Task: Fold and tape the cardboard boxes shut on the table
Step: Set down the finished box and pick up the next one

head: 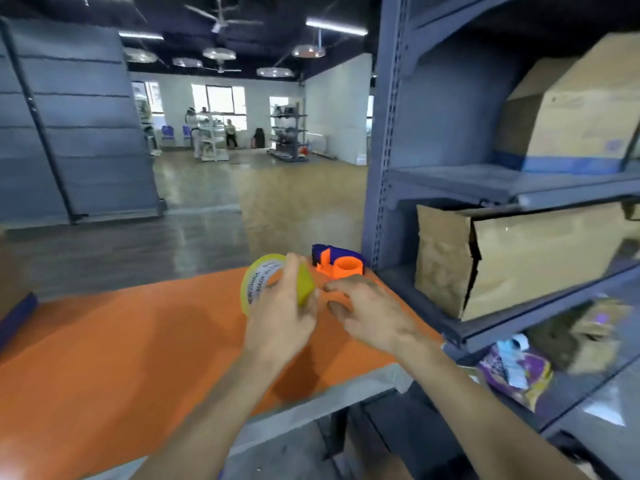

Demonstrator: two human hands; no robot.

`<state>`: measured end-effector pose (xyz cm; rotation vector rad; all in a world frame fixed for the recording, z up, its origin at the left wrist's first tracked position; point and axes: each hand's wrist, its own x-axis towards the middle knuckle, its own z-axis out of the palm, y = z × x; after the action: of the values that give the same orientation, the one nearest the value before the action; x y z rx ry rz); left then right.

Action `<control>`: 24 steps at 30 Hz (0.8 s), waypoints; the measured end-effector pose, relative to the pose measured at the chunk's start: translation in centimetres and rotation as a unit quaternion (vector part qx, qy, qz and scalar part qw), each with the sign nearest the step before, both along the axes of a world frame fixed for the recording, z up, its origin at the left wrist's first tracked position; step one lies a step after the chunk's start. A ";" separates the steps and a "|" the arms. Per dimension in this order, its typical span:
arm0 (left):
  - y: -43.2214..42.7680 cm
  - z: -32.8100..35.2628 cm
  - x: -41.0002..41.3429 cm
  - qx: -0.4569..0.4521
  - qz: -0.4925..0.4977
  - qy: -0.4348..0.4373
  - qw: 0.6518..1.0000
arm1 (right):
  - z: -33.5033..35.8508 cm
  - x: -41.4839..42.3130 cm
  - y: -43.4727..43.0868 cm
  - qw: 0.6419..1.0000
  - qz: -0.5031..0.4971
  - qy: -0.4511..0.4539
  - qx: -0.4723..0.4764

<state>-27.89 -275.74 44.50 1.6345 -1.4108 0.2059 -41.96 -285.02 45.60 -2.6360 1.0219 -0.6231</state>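
Grey shelving on the frame's right holds dented brown boxes. Orange worktop spans the lower left. At centre, the left hand grips a yellowish tape roll above the worktop. The right hand curls just beside it, grasp unclear. An orange-blue dispenser sits behind.

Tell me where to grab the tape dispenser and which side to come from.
Probably take the dispenser by its blue body at the back, coming from the left or above: the shelf post stands close on its right, and the orange hub in front is round. The right hand is nearest; the left hand grips the tape roll.
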 end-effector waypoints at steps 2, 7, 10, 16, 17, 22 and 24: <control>-1.3 0.0 -1.9 0.002 -0.032 -0.002 0.999 | -0.2 -2.4 -0.5 1.000 -0.021 0.004 0.001; -5.2 0.7 -8.0 -0.003 -0.098 0.024 0.995 | 0.3 -8.4 -1.9 0.997 -0.071 -0.003 0.000; -7.8 1.1 -11.4 -0.020 -0.116 0.041 0.992 | 1.2 -12.0 -3.0 0.996 -0.093 -0.016 0.000; -13.0 1.6 -16.5 -0.018 -0.159 0.076 0.984 | 2.5 -17.4 -5.3 0.988 -0.151 -0.013 -0.002; -13.7 1.5 -17.1 -0.028 -0.154 0.075 0.985 | 2.5 -18.2 -5.8 0.986 -0.165 -0.015 0.003; -16.2 1.2 -18.8 -0.045 -0.127 0.126 0.983 | 1.9 -20.5 -8.2 0.977 -0.211 -0.015 0.019; -17.0 1.1 -18.8 -0.032 -0.131 0.150 0.980 | 1.5 -20.7 -9.2 0.974 -0.227 -0.010 0.022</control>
<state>-46.65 -292.77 45.57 1.3462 -1.3525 -0.1410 -62.64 -294.21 47.11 -2.3600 1.6292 -0.7029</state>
